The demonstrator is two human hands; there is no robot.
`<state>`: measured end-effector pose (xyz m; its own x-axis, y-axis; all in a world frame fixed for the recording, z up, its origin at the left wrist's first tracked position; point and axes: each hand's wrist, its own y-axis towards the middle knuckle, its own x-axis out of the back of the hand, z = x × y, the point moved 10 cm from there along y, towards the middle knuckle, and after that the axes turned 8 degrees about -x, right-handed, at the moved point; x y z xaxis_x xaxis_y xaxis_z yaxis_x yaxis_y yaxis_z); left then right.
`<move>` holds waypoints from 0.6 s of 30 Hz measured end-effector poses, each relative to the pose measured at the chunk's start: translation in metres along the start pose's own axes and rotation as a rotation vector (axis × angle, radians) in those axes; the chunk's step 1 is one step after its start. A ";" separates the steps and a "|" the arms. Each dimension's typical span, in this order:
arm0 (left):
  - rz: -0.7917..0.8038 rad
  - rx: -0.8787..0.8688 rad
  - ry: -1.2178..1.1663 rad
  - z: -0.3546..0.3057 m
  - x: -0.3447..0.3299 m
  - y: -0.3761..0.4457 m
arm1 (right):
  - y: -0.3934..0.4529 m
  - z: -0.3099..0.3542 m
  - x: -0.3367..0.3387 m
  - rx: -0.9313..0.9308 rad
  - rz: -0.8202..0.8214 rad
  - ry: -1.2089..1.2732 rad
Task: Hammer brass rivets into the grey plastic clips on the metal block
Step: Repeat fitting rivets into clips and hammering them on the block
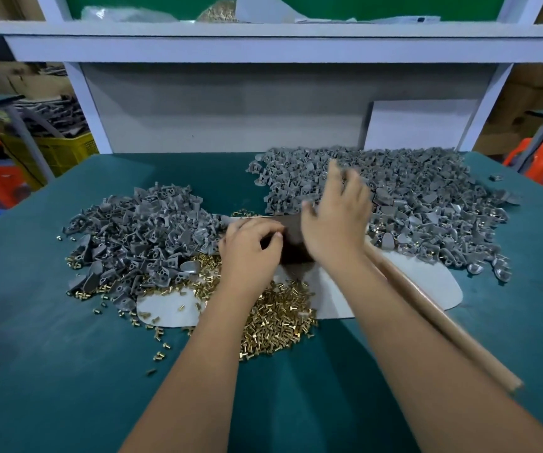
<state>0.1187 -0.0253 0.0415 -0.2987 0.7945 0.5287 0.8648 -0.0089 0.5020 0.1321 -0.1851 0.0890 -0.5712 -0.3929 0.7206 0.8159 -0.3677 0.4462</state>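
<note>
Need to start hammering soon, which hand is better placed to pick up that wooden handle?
Right, probably. The wooden handle lies just beside the right forearm, and the right hand looks open, while the left hand rests curled on the metal block.

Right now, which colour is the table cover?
Dark teal green table cover, clearest in the head view.

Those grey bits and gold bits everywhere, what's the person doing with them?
A person is fitting brass rivets into grey plastic clips on a dark metal block. The left hand has its fingers curled at the block's edge. The right hand is open and blurred above it, in front of a second clip pile. The wooden hammer handle lies on the green table, unheld.
</note>
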 end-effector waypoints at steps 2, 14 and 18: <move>0.011 -0.020 0.016 -0.001 -0.001 0.001 | -0.027 0.022 -0.009 0.088 0.010 0.092; 0.100 0.234 0.574 0.046 0.047 -0.005 | -0.109 0.070 -0.036 0.552 0.286 0.021; 0.033 0.209 0.554 0.045 0.052 -0.005 | -0.112 0.073 -0.048 0.591 0.302 -0.118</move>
<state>0.1172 0.0433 0.0356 -0.3879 0.3596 0.8487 0.9216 0.1367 0.3633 0.0741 -0.0635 0.0434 -0.3239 -0.2989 0.8976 0.8693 0.2804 0.4071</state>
